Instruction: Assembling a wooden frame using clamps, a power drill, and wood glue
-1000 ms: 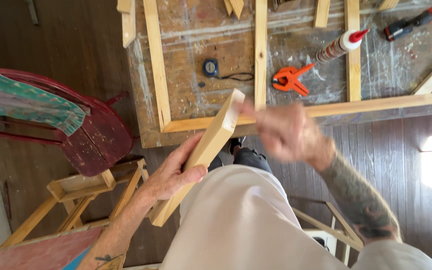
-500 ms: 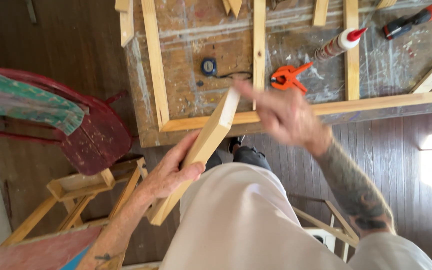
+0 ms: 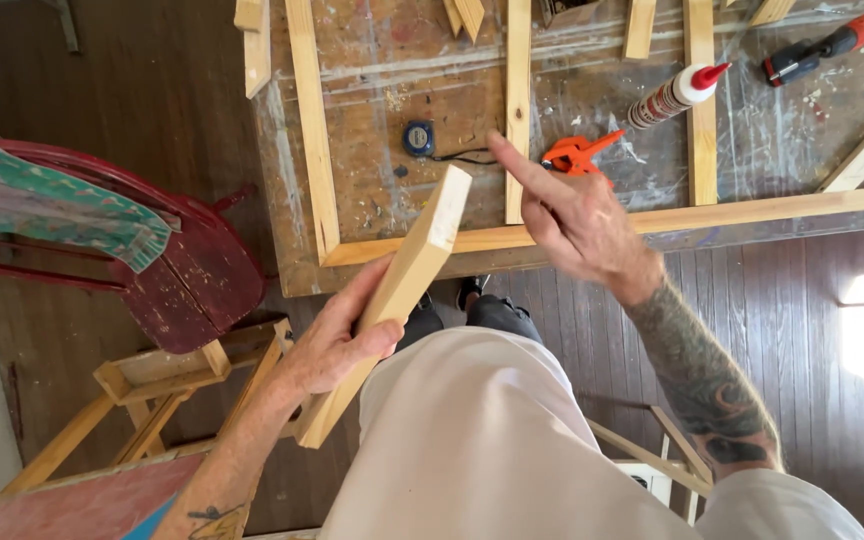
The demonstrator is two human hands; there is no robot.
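Left hand (image 3: 337, 345) fingers wrap a pale wood board (image 3: 392, 300), tilted above the lap. Right hand (image 3: 577, 220) holds nothing, index finger extended over the workbench (image 3: 392, 90). The frame (image 3: 552, 235) lies there; the board looks unattached, glue bottle (image 3: 674, 95) untouched.

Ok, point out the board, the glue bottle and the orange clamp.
Board (image 3: 402, 290): head view, middle of its face.
Glue bottle (image 3: 664, 98): head view, white body.
Orange clamp (image 3: 572, 154): head view, its handles.
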